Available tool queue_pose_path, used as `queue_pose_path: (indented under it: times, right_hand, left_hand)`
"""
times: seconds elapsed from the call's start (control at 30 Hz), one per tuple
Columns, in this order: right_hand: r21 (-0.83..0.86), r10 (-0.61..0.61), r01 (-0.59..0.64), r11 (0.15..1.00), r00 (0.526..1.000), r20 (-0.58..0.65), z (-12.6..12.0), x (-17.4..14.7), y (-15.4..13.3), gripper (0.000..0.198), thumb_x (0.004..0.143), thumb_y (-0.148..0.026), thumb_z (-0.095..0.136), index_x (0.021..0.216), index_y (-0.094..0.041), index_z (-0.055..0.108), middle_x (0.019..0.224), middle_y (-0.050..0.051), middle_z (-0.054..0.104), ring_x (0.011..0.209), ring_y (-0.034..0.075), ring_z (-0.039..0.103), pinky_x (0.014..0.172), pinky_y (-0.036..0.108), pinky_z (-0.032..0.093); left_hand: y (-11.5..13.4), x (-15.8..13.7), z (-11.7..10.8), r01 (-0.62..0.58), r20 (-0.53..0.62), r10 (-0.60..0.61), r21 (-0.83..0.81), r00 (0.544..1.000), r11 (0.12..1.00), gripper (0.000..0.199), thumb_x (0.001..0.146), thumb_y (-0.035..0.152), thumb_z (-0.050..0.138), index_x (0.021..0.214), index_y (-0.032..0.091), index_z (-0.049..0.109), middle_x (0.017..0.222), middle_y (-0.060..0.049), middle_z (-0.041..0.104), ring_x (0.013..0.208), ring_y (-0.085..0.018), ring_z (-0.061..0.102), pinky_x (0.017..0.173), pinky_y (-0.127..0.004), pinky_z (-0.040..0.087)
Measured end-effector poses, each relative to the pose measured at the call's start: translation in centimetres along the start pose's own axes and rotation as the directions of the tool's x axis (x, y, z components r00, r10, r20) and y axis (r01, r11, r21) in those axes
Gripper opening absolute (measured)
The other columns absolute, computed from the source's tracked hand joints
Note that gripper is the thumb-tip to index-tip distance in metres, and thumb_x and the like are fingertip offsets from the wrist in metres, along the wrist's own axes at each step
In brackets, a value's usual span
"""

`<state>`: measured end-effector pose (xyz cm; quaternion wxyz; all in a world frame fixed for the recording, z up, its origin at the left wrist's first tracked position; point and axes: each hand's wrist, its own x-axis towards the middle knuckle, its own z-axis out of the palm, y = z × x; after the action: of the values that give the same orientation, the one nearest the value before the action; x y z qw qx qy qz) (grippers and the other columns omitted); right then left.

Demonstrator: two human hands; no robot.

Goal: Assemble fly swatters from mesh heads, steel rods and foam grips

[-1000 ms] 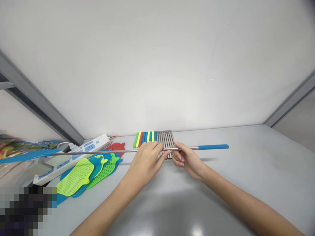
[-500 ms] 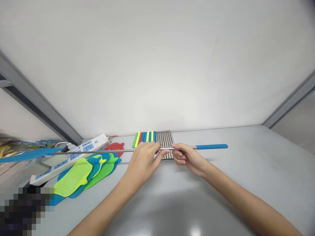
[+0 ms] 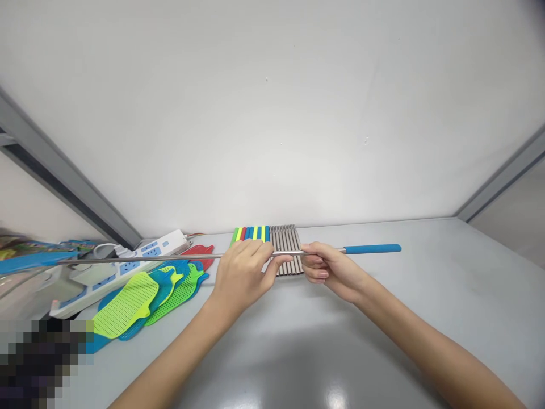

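Note:
A fly swatter with a thin metal telescopic rod (image 3: pixel 170 258) stretches level across the view. Its blue grip (image 3: pixel 372 249) points right, and its blue head (image 3: pixel 25 263) reaches the left edge, partly cut off. My left hand (image 3: pixel 244 270) is closed around the rod, left of the middle. On the thicker part near the grip, my right hand (image 3: pixel 330 267) pinches the rod between thumb and fingers. Behind the hands lie a row of coloured handle sleeves (image 3: pixel 251 233) in green, yellow, red and blue, and a row of metal tubes (image 3: pixel 287 238).
Loose perforated swatter heads (image 3: pixel 128 304) in yellow, blue and green are piled at the left, with a red one (image 3: pixel 202 255) behind. A white power strip (image 3: pixel 159 248) with plugs lies beside them. The grey table (image 3: pixel 426 284) meets a white wall (image 3: pixel 272 113).
The swatter's rod looks longer: its head has moved left, and the blue grip has shifted slightly right. My hands are a little farther apart, both still on the rod.

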<state>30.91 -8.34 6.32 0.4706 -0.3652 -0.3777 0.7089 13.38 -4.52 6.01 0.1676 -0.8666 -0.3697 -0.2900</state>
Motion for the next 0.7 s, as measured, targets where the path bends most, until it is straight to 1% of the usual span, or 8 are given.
queue_pose_path:
  times: [0.1,0.23,0.33,0.4,0.53,0.6,0.7]
  right_hand:
    - [0.03,0.028,-0.028,0.999,0.999,0.017,0.0,-0.1,-0.2,0.035,0.072,-0.03,0.051,0.051,-0.018,0.025,0.05,-0.007,0.016,0.041,0.005,0.014,0.043,0.024,0.013]
    - [0.045,0.059,-0.06,0.997,0.998,0.02,-0.1,-0.3,-0.4,0.036,0.072,-0.03,0.05,0.05,-0.018,0.025,0.048,-0.007,0.015,0.041,0.005,0.013,0.042,0.024,0.012]
    - [0.03,0.058,-0.059,0.998,0.998,0.015,-0.1,-0.5,-0.7,0.036,0.073,-0.03,0.05,0.05,-0.018,0.026,0.048,-0.007,0.016,0.041,0.005,0.013,0.042,0.024,0.012]
    - [0.022,0.045,-0.045,0.999,0.999,0.008,-0.2,-0.6,-0.9,0.035,0.073,-0.03,0.05,0.05,-0.018,0.026,0.049,-0.007,0.016,0.041,0.005,0.013,0.042,0.024,0.012]
    - [0.008,0.033,-0.033,0.999,0.999,0.006,-0.3,-0.9,-1.0,0.036,0.074,-0.03,0.05,0.05,-0.018,0.025,0.049,-0.007,0.016,0.042,0.005,0.013,0.043,0.024,0.012]
    - [-0.001,0.039,-0.039,0.999,0.999,0.012,-0.3,-0.9,-0.9,0.037,0.074,-0.031,0.049,0.051,-0.018,0.025,0.049,-0.007,0.016,0.042,0.005,0.013,0.043,0.025,0.011]
    - [-0.024,0.029,-0.029,0.999,1.0,0.01,-0.4,-0.9,-0.9,0.036,0.075,-0.032,0.048,0.052,-0.018,0.024,0.05,-0.007,0.015,0.043,0.006,0.012,0.044,0.025,0.011]
  left_hand:
    - [-0.8,-0.1,0.0,-0.046,-0.039,0.049,0.073,0.998,0.996,0.029,0.076,0.038,0.044,0.053,0.02,0.046,0.049,0.001,0.046,0.05,-0.013,0.044,0.051,-0.027,0.025]
    - [-1.6,-0.1,-0.1,-0.055,-0.012,0.057,0.17,0.998,0.984,0.032,0.075,0.043,0.044,0.052,0.021,0.047,0.048,0.001,0.047,0.049,-0.013,0.045,0.049,-0.027,0.023]
    - [-2.0,0.0,-0.3,-0.07,-0.02,0.077,0.236,0.997,0.969,0.032,0.074,0.044,0.044,0.052,0.021,0.047,0.047,0.001,0.047,0.048,-0.013,0.045,0.048,-0.027,0.023]
    - [-2.2,0.0,-0.5,-0.095,-0.054,0.114,0.267,0.992,0.959,0.032,0.074,0.044,0.045,0.051,0.021,0.046,0.046,0.001,0.046,0.047,-0.013,0.044,0.048,-0.026,0.023]
    - [-2.6,-0.1,-0.7,-0.146,-0.137,0.186,0.261,0.973,0.954,0.033,0.074,0.043,0.046,0.05,0.02,0.045,0.043,0.001,0.045,0.044,-0.012,0.041,0.047,-0.026,0.022]
    - [-2.7,-0.1,-0.7,-0.138,-0.133,0.17,0.223,0.976,0.965,0.034,0.074,0.044,0.046,0.05,0.02,0.045,0.043,0.001,0.045,0.045,-0.012,0.041,0.047,-0.026,0.021]
    - [-2.5,-0.1,-0.6,-0.081,-0.084,0.096,0.167,0.992,0.983,0.035,0.074,0.046,0.045,0.051,0.02,0.048,0.045,0.001,0.047,0.047,-0.013,0.044,0.048,-0.026,0.023]
